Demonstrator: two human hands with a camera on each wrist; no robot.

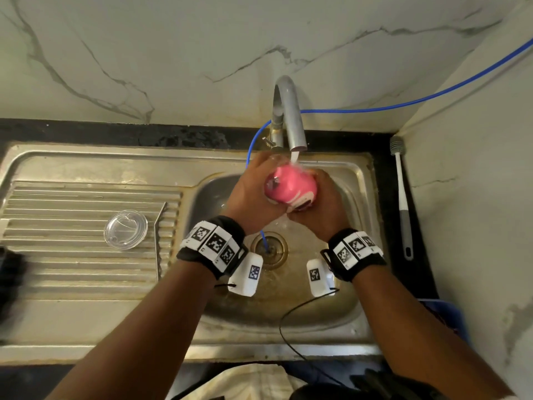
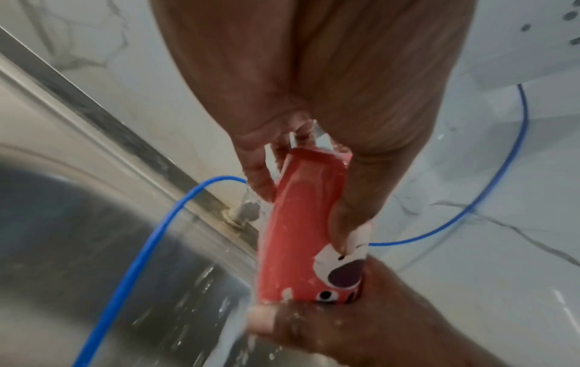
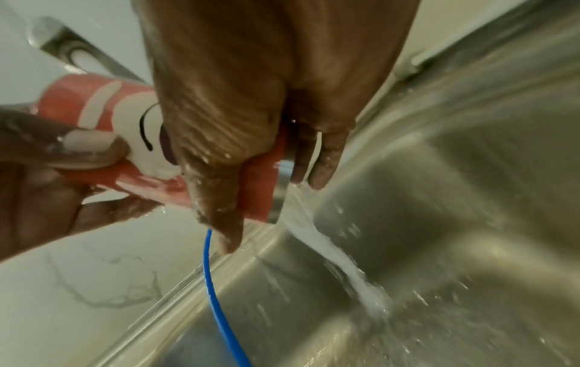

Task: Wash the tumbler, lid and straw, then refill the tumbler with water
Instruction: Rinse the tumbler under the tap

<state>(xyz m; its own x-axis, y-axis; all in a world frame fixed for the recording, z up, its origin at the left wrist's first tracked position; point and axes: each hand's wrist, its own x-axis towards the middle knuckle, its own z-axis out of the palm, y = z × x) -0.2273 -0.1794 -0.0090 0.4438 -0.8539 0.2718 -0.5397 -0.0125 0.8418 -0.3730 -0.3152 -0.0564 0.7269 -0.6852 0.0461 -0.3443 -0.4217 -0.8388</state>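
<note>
Gripping the pink tumbler [image 1: 290, 187] from both sides over the sink bowl [image 1: 350, 307], right under the tap [image 1: 291, 116]. Left hand [image 1: 249, 197] wrapped round one end, thumb pressed on the printed side, fingers curled behind it. Right hand [image 1: 324, 207] clamped round the other end, thumb along the pink wall, fingertips reaching past the rim. Tumbler tilted on its side between the two hands, white cartoon print facing up, contents not visible. Water from the tap striking the tumbler near the left hand's fingers and spilling off below the right hand in a white stream into the bowl. Bowl wet, spattered with drops, a thin blue hose [image 1: 253, 142] running behind the left hand and ending in the drain [image 1: 269, 249] below both wrists. Clear lid [image 1: 125, 233] lying flat on the ribbed draining board, well to the left of the left hand; metal straw [image 1: 157, 235] lying just beside it, nearer the hand. Bottle brush [image 1: 401, 197] lying on the dark bench well to the right of the right hand.
</note>
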